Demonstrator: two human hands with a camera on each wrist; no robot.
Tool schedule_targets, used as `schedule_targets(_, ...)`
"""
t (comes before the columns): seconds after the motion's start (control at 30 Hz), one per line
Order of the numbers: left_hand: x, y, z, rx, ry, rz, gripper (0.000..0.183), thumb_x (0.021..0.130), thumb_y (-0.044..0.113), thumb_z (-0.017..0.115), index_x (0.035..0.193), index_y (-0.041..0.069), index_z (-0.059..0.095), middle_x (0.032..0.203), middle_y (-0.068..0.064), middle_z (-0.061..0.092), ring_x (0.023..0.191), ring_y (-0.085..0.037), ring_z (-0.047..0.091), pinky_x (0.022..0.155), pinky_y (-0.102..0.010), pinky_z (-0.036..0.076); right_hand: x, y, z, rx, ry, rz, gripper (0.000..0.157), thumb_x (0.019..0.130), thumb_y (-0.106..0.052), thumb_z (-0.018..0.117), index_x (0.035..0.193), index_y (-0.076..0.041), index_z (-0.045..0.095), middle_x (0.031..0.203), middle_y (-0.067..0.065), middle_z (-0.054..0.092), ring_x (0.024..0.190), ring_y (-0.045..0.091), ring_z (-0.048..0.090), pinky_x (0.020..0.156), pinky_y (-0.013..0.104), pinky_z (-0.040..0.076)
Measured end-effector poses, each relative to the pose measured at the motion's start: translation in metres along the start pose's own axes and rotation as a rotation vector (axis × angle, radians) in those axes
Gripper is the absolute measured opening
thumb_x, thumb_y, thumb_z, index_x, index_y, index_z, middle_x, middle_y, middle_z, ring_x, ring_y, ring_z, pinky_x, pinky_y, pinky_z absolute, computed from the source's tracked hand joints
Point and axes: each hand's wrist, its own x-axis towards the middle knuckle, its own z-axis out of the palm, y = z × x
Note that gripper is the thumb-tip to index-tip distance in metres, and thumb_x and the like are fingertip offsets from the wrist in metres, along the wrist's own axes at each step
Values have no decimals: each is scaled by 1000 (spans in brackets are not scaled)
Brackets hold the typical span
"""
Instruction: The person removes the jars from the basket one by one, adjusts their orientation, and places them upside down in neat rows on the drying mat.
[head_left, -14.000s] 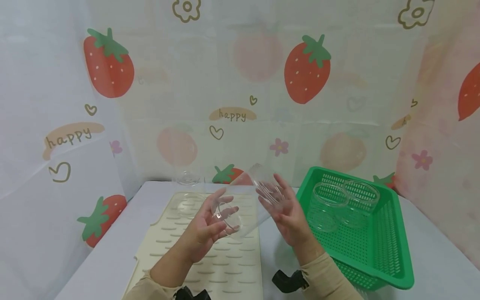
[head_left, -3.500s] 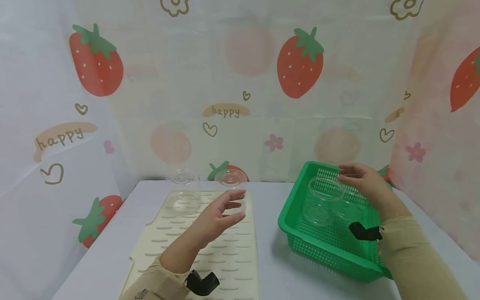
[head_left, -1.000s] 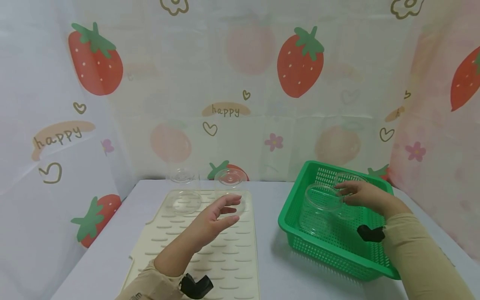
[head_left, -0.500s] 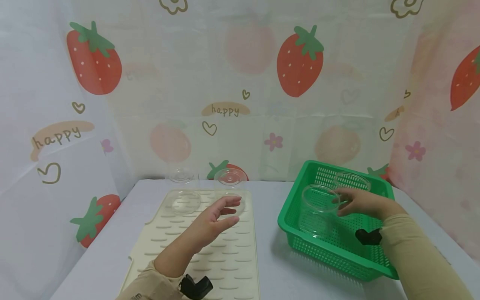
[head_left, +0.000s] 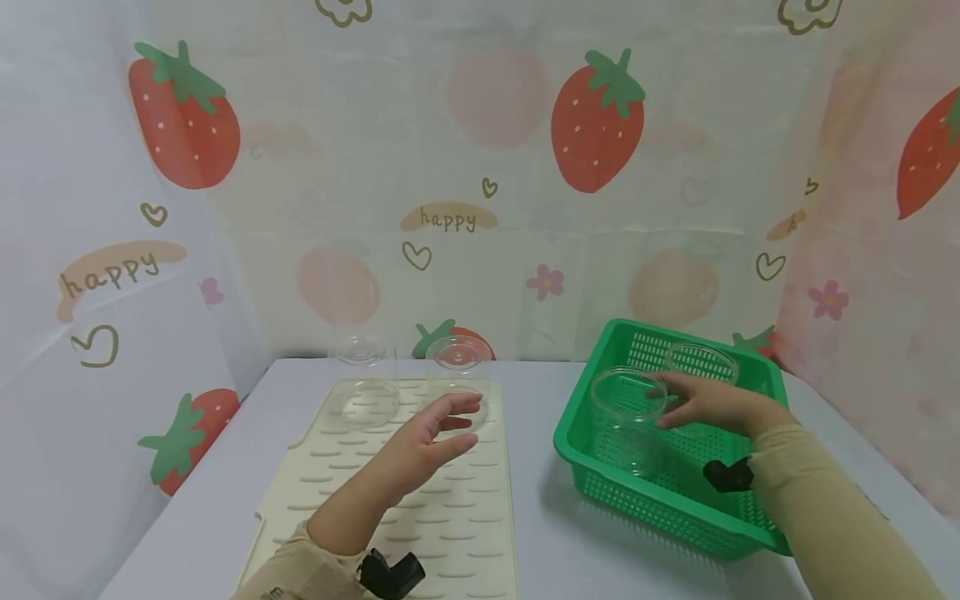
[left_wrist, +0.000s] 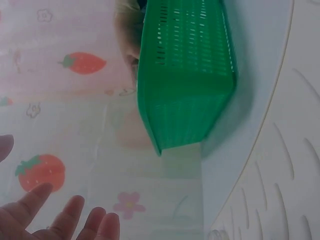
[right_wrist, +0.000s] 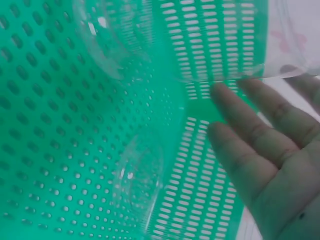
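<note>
My right hand [head_left: 720,406] reaches into the green basket [head_left: 667,508]. Its fingertips touch the right side of the nearer clear cylindrical jar [head_left: 630,433], which leans slightly left. In the right wrist view the fingers [right_wrist: 240,120] look extended, their tips meeting that jar's wall [right_wrist: 200,55]; the thumb is out of that view. Another clear jar [head_left: 702,354] stands behind the hand, partly covered. My left hand [head_left: 427,442] hovers over the cream ridged mat [head_left: 420,533], fingers relaxed and holding nothing. Beyond it a clear jar [head_left: 460,354] stands on the mat, partly hidden by the hand.
One more clear jar [head_left: 363,392] stands at the mat's back left. White table [head_left: 543,467] shows between mat and basket. A strawberry-printed curtain [head_left: 480,167] rises behind and along both sides.
Earlier both hands held a clear jar above the mat; a second jar now stands on it. Lately the right hand moved left and down, shifting the nearer basket jar leftward. The left hand barely moved.
</note>
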Motion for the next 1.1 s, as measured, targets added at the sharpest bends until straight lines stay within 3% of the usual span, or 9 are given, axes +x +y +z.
schedule_targets(0.17, 0, -1, -1, 8, -15, 9, 49, 90, 25, 58, 135, 20, 40, 136, -7, 42, 123, -29, 41, 94, -45, 40, 5, -2, 5, 4, 8, -59, 77, 84, -22, 66, 145, -8, 20, 142, 21, 32, 126, 44, 33, 93, 46, 42)
schedule_targets(0.43, 1, -1, 0, 8, -26, 9, 48, 91, 24, 57, 136, 18, 40, 136, -8, 41, 123, -29, 41, 95, -45, 40, 14, -2, 9, 100, -20, -110, 91, 79, -19, 71, 146, -8, 11, 146, 22, 22, 128, 47, 26, 91, 44, 44)
schedule_targets(0.83, 0, -7, 2, 24, -14, -2, 46, 90, 26, 58, 133, 21, 43, 135, -6, 44, 122, -29, 43, 94, -43, 41, 19, -1, 12, 59, 0, -146, 89, 75, -23, 75, 144, -9, 20, 147, 19, 22, 131, 44, 22, 92, 46, 43)
schedule_targets(1.1, 2, -6, 2, 24, -28, 15, 46, 91, 24, 57, 134, 18, 42, 135, -8, 43, 122, -30, 42, 94, -44, 41, 17, -3, 11, 14, 24, -172, 85, 75, -23, 75, 141, -5, 24, 141, 20, 32, 129, 43, 28, 92, 48, 41)
